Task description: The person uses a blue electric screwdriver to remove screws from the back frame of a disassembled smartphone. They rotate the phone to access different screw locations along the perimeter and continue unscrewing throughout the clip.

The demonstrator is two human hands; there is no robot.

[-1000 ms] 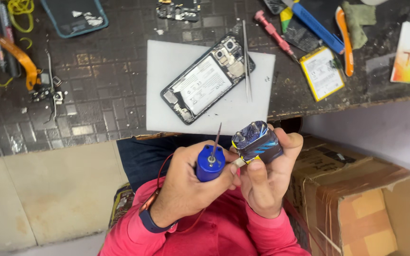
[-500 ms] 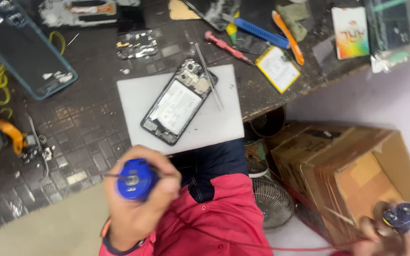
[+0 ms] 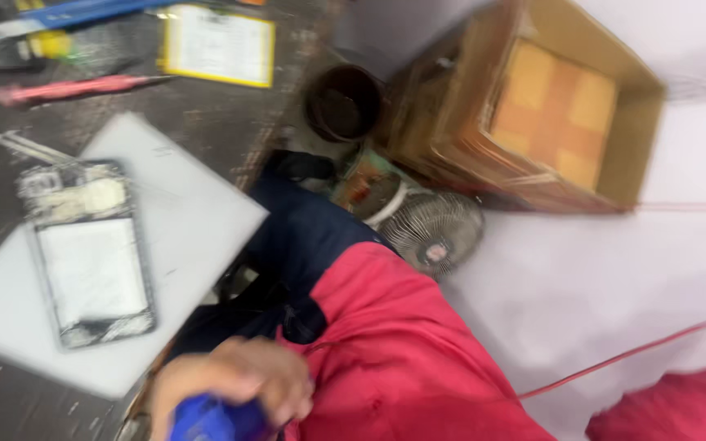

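My left hand (image 3: 234, 380) sits at the bottom edge, closed around a blue-handled tool (image 3: 206, 420), just in front of my red shirt. A thin red cord (image 3: 631, 353) runs off to the right across the pale floor. My right hand is out of frame; only a red sleeve (image 3: 672, 404) shows at the bottom right. An opened phone (image 3: 87, 253) with its back off lies on a white mat (image 3: 198, 220) on the dark workbench, left of my left hand. The view is blurred.
A red screwdriver (image 3: 67, 88) and a yellow-edged flat battery (image 3: 218, 45) lie on the bench above the mat. On the floor stand a dark round pot (image 3: 343, 102), a small fan (image 3: 436, 233) and an open cardboard box (image 3: 565, 106).
The view has swung right and down toward the floor. My right hand with the small dark object has left the frame. The left hand still holds the blue tool, low in the frame.
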